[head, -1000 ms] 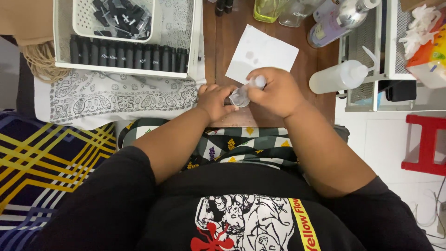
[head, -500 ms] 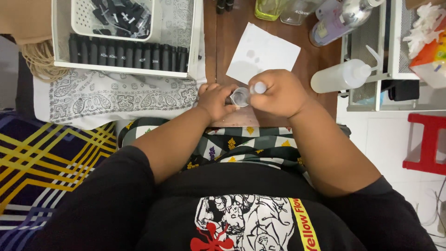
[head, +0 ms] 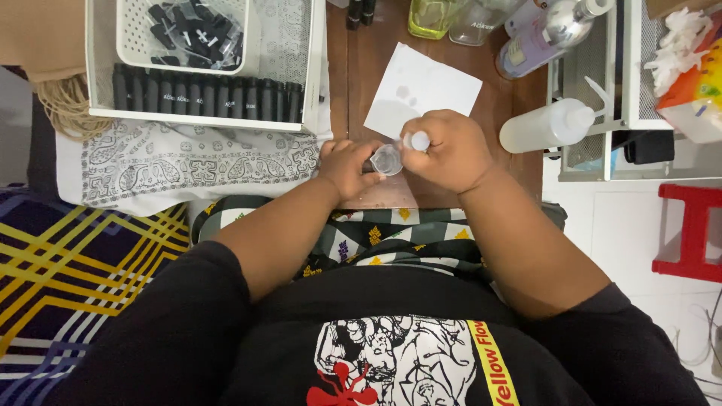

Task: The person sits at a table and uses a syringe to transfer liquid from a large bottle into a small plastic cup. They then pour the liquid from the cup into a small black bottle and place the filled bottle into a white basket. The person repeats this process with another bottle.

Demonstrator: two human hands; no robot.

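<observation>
My left hand (head: 347,167) is closed around a small dark bottle, of which only a bit shows at its fingertips. Against that bottle my right hand (head: 442,149) pinches a small clear funnel-like piece (head: 386,159) and grips a small white-tipped plastic item (head: 419,140). Both hands meet over the near edge of a brown wooden table (head: 376,75). A white sheet of paper (head: 421,89) with two faint wet spots lies just beyond the hands.
A white bin (head: 203,116) at the left holds a row of black bottles and a white basket of black caps (head: 192,30). A patterned cloth (head: 180,162) lies under it. A white squeeze bottle (head: 547,126), clear bottles and a wire rack (head: 602,90) stand right; a red stool (head: 692,225) is beyond.
The hands have stayed together at the table edge. The clear piece has tilted slightly between the fingers; nothing was picked up or set down.
</observation>
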